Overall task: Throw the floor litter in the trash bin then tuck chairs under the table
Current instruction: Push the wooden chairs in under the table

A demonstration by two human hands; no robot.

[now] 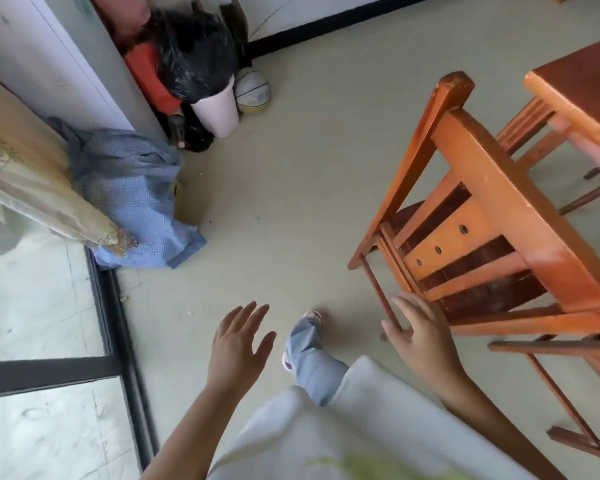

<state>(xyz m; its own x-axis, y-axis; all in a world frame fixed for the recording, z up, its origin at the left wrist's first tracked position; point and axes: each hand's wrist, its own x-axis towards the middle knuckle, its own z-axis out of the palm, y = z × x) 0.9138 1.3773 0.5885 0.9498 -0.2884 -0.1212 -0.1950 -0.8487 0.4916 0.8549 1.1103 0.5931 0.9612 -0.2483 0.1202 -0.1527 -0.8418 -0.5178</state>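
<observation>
- Both hands are held out with fingers spread and nothing is gripped: the left hand [238, 344] hangs over bare floor [291, 188], and the right hand [421, 336] is raised just beside the lower rail of the near chair [482, 216]; whether it touches the wood cannot be told.
- The trash bin [217, 110], a pale tub lined with a black bag [193, 57], is seen in the far corner, well apart from the hands.
- Only small specks of litter [123, 299] are made out by the door track, so the litter step is judged largely done.
- The near chair is seen standing out from the table [579, 95], not tucked in; a second chair [530, 129] is partly under it. Tucking is judged to be what is left.
- A ball [252, 93] lies beside the bin, and a blue cloth [132, 199] is heaped against the wall.
- No obstacle is seen between chair and table, though the chair's legs are partly hidden.
</observation>
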